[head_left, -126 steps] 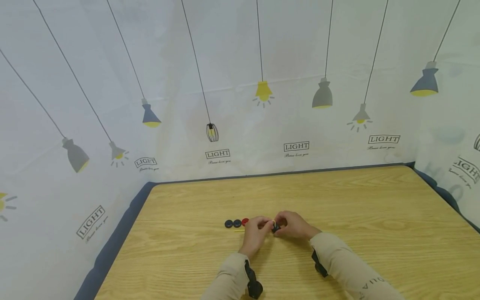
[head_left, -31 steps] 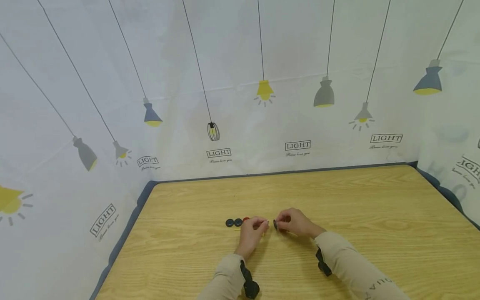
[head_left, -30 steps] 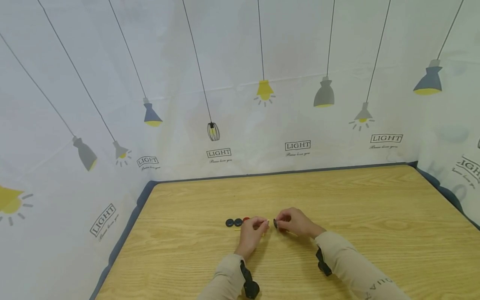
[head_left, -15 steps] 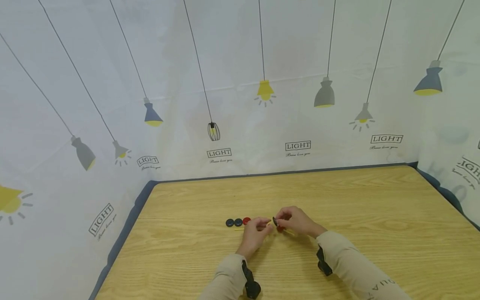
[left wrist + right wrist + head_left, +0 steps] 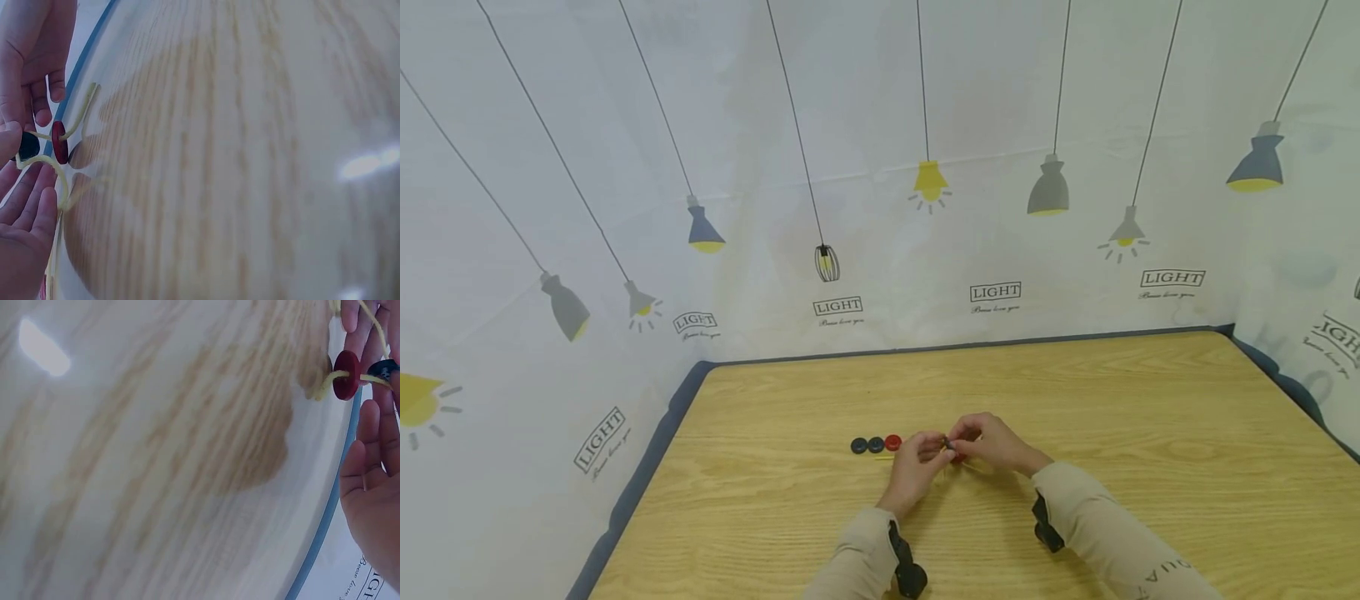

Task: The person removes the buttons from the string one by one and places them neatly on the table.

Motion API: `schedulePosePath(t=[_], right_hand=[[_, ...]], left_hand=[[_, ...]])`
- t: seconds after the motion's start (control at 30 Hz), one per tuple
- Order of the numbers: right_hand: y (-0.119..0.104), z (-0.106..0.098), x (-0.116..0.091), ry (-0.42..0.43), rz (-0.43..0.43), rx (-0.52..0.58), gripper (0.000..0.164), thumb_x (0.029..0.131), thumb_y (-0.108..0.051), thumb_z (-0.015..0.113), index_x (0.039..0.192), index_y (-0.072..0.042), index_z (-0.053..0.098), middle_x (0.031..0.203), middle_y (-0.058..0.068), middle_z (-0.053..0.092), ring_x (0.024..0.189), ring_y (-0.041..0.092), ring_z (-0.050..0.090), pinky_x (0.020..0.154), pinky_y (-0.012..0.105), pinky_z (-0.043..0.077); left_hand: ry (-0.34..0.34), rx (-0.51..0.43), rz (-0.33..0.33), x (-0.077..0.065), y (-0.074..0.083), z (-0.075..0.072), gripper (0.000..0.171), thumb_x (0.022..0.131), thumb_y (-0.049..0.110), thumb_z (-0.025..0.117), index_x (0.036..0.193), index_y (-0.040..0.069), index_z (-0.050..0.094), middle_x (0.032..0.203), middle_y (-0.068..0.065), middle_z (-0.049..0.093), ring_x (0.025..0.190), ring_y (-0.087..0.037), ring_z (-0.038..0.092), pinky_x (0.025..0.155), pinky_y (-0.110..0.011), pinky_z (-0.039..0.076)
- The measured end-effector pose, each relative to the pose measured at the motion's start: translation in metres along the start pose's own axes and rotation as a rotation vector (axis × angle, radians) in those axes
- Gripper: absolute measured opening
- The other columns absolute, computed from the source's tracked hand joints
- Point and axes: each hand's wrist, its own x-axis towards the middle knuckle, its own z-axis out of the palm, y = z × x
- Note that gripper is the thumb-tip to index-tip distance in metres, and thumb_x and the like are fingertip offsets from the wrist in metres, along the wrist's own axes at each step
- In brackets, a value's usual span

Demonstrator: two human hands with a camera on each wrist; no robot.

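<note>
In the head view both hands meet just above the table. My right hand pinches a dark button at its fingertips. My left hand touches it from the other side, its fingers on a yellow string, though its fingertips are partly hidden. From the dark button the string runs on through a red button, which hangs beside the right hand's fingers. A loose string end sticks out past the red button. In the left wrist view a loop of string drops towards the left hand's fingers.
Left of the hands, two dark buttons and a red button lie in a row on the wooden table. A yellow strand lies in front of them. White printed sheets rise behind the table.
A second ago the hands were apart, string end in the left, dark button in the right. Since then the left hand has moved right, and the fingertips now meet at the button.
</note>
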Motion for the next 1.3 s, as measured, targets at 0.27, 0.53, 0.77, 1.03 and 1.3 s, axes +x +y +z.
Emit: schedulePosePath(t=[0.27, 0.53, 0.77, 1.03, 1.3], right_hand=[[0.004, -0.002, -0.001, -0.007, 0.006, 0.001, 0.006, 0.085, -0.002, 0.056, 0.087, 0.002, 0.060, 0.080, 0.009, 0.063, 0.071, 0.018, 0.058, 0.062, 0.024, 0.048], [0.006, -0.003, 0.002, -0.010, -0.027, -0.011, 0.006, 0.085, -0.005, 0.057, 0.086, 0.000, 0.061, 0.080, 0.007, 0.063, 0.070, 0.019, 0.059, 0.062, 0.025, 0.048], [0.005, -0.005, 0.000, -0.012, -0.031, -0.023, 0.007, 0.085, -0.005, 0.057, 0.088, 0.001, 0.061, 0.082, 0.010, 0.063, 0.072, 0.022, 0.059, 0.063, 0.025, 0.047], [0.005, -0.010, -0.005, 0.011, -0.007, -0.067, 0.008, 0.085, -0.004, 0.057, 0.087, 0.002, 0.061, 0.081, 0.012, 0.062, 0.071, 0.017, 0.056, 0.062, 0.024, 0.045], [0.016, -0.014, -0.010, 0.019, -0.087, -0.050, 0.013, 0.086, -0.014, 0.057, 0.086, -0.002, 0.062, 0.079, 0.002, 0.060, 0.068, 0.011, 0.053, 0.059, 0.026, 0.044]], left_hand=[[0.016, -0.020, -0.011, 0.001, 0.000, 0.002, 0.031, 0.084, 0.016, 0.061, 0.109, -0.002, 0.057, 0.104, -0.011, 0.060, 0.094, -0.022, 0.057, 0.079, -0.030, 0.046], [0.019, -0.023, 0.014, 0.002, -0.001, 0.000, 0.026, 0.083, 0.012, 0.062, 0.105, -0.001, 0.058, 0.101, -0.010, 0.060, 0.090, -0.021, 0.059, 0.076, -0.027, 0.047], [-0.005, -0.052, 0.011, 0.002, 0.007, -0.001, 0.025, 0.084, 0.009, 0.061, 0.106, -0.003, 0.057, 0.102, -0.013, 0.059, 0.093, -0.025, 0.058, 0.078, -0.030, 0.047], [0.008, -0.043, 0.026, -0.004, 0.017, -0.006, 0.026, 0.082, 0.006, 0.062, 0.104, -0.008, 0.056, 0.101, -0.016, 0.058, 0.092, -0.031, 0.057, 0.079, -0.035, 0.047], [0.012, 0.006, 0.041, 0.002, -0.005, -0.013, 0.028, 0.081, 0.011, 0.065, 0.105, -0.002, 0.059, 0.100, -0.010, 0.060, 0.090, -0.022, 0.058, 0.076, -0.028, 0.047]])
